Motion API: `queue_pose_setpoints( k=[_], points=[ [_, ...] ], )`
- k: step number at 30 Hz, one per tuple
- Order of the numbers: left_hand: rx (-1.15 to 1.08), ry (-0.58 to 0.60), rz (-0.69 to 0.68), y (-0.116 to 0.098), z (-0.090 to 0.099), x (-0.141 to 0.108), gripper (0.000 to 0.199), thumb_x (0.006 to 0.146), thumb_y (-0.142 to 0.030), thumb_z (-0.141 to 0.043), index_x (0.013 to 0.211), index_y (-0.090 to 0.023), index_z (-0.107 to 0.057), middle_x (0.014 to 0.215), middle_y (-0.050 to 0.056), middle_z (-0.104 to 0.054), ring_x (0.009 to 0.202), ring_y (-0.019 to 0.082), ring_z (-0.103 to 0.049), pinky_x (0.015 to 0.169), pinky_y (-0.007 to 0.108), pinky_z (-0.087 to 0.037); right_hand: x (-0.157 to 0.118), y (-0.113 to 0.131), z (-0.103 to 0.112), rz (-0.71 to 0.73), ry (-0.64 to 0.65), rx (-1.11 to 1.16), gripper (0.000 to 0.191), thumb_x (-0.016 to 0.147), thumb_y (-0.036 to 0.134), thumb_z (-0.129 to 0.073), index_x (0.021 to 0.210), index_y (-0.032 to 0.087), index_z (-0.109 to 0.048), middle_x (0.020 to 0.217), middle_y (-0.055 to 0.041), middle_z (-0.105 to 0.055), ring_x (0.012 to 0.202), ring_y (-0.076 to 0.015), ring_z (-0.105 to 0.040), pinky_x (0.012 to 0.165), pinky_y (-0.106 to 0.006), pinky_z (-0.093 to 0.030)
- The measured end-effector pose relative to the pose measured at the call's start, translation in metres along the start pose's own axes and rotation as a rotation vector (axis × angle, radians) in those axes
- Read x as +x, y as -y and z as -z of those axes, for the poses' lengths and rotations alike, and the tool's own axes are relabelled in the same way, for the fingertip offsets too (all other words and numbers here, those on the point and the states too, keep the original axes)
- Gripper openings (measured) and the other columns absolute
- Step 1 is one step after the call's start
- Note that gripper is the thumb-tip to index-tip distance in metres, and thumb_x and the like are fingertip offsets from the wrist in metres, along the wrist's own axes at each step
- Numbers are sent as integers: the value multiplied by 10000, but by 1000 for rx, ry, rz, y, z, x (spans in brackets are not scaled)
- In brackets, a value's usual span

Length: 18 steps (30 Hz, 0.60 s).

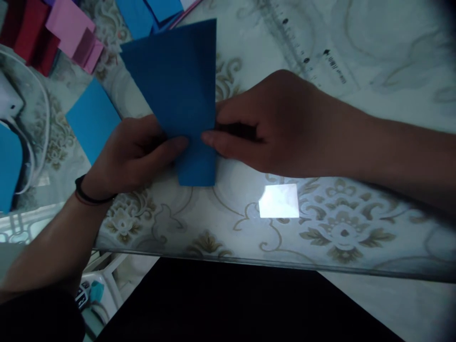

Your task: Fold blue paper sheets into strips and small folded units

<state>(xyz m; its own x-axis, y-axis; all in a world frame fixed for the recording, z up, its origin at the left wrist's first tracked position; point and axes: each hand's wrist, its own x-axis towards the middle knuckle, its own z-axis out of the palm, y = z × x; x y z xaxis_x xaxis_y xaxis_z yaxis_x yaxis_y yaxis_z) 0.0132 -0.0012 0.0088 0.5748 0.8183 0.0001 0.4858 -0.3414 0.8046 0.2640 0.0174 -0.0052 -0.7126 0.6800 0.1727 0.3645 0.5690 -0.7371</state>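
Hands (131, 156) (281, 128) on paper (181, 90), barcoded ruler (309, 47) nearby

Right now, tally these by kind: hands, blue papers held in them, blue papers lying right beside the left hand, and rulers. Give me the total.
Hands: 2, left hand and right hand
Held folded blue paper: 1
Loose blue paper beside the left hand: 1
Clear ruler: 1
Total: 5

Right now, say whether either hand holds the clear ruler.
No: the ruler lies on the table while the left hand and right hand hold the folded blue paper.
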Motion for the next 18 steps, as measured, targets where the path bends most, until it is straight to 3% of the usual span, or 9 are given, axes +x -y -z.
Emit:
queue_pose_setpoints(
  k=[7,18],
  points=[
    [39,-16,-85,2,0,1,196,1016,-252,-636,988,-112,-771,809,-15,-736,689,112,-647,595,201,-529,-1,-1,0,-25,17,73,412,996,280,-572,633,184,-401,597,48,-440,575,-71,-394,595,-290,-273],
    [28,38,-28,5,4,-1,217,1026,-293,-633,945,-133,-756,677,-26,-620,603,91,-514,545,182,-436,2,-1,-1,-33,62,65,387,1014,289,-533,662,192,-404,581,43,-420,572,-85,-390,611,-295,-268]
  ],
)
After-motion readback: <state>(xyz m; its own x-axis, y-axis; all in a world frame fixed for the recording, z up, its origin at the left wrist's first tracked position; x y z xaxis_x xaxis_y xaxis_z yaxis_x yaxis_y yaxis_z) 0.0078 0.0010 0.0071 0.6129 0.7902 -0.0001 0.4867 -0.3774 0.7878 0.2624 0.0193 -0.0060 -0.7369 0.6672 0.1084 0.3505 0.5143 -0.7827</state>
